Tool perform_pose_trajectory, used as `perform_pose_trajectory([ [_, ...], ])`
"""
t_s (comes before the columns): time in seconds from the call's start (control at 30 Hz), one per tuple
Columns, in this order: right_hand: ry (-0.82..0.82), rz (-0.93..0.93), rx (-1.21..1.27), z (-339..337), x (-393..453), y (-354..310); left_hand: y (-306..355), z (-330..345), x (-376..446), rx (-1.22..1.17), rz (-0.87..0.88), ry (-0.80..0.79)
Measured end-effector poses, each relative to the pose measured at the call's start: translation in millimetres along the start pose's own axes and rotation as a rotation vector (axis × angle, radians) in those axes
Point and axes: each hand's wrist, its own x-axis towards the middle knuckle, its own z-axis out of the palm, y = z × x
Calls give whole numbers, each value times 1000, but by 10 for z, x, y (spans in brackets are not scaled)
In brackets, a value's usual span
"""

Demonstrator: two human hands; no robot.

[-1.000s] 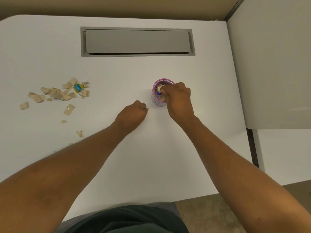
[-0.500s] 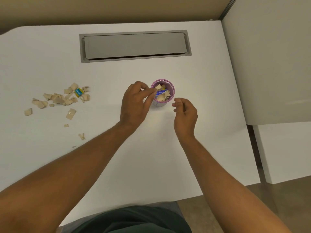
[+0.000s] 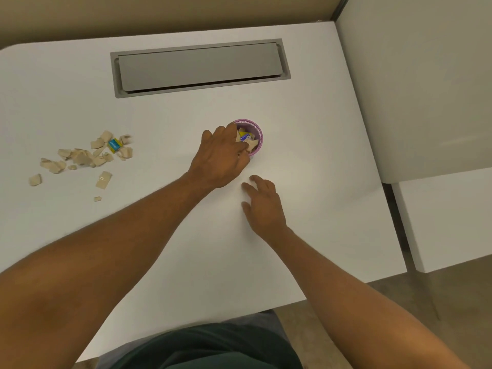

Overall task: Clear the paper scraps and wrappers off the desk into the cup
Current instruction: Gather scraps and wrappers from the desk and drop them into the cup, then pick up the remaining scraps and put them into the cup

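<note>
Step in hand looks like a drop-off: left hand (image 3: 222, 158) is at the cup (image 3: 256, 129), fingers reaching over its near-left rim and touching the scraps inside. Can't tell whether it's gripping a piece or letting go; fingertips are bunched, hand mostly closed. Cup sits mid-desk, toward the right edge, in front of the grey cable hatch (image 3: 199, 66), and is already nearly full of tan paper plus a yellow-blue wrapper (image 3: 245, 136). Right hand (image 3: 263, 203) rests on the desk (image 3: 306, 182) just in front of the cup, fingers loosely spread, holding nothing, apart from the cup. Remaining work: a pile of tan scraps (image 3: 82, 157) with a blue-yellow wrapper (image 3: 115, 145) in it, well apart from both hands toward the left edge, with a few stray bits trailing toward the front edge. Next move, as I read it: left hand reaches across to that pile, pinches or gathers a batch, carries it to the cup. Pieces are small and flat, so they may need sliding together first. Cup is light; pressing scraps down could tip it.
</note>
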Motion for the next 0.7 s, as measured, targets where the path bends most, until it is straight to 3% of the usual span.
perform_pose_trajectory([
  [0.3, 55, 13, -82, 143, 11, 90, -464, 46, -854, -243, -109, 260],
  [0.4, 59, 10, -118, 198, -16, 7, -840, 178, -1512, -227, -287, 278],
  [0.5, 68, -131, -127, 342, -70, -306, -1255, 264, -2187, -183, -508, 302],
  [0.63, -151, -275, 7, 617, -53, -1042, -1739, 292, -2789, -101, -699, 331],
  [0.7, -298, -300, 39, 767, -23, -1433, -1930, 293, -2953, -76, -755, 209],
])
